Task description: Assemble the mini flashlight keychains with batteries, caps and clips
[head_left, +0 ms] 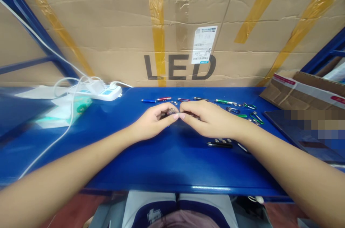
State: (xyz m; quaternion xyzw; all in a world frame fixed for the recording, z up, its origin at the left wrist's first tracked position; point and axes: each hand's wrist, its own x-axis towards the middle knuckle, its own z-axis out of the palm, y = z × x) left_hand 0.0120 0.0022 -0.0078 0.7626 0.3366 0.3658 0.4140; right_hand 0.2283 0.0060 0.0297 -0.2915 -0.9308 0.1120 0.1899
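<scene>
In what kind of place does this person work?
Probably a workshop or storeroom: small parts lie on a blue table, with a large LED carton behind it.

Bright indoor light, seemingly from overhead, covers the glossy blue tabletop (161, 167), with a pale streak of glare along its front edge at six o'clock. Shiny amber packing tape (156, 1) glints near twelve. The dark red floor (81, 206) at seven sits dimmer. Wide-angle distortion stretches the person's bare forearms (88, 161) toward four and eight o'clock, and the outer edges smear. Fine print on the rectangular white paper label (204, 45) at one is blurred. Coarse square pixels mask a patch between three and four.
</scene>
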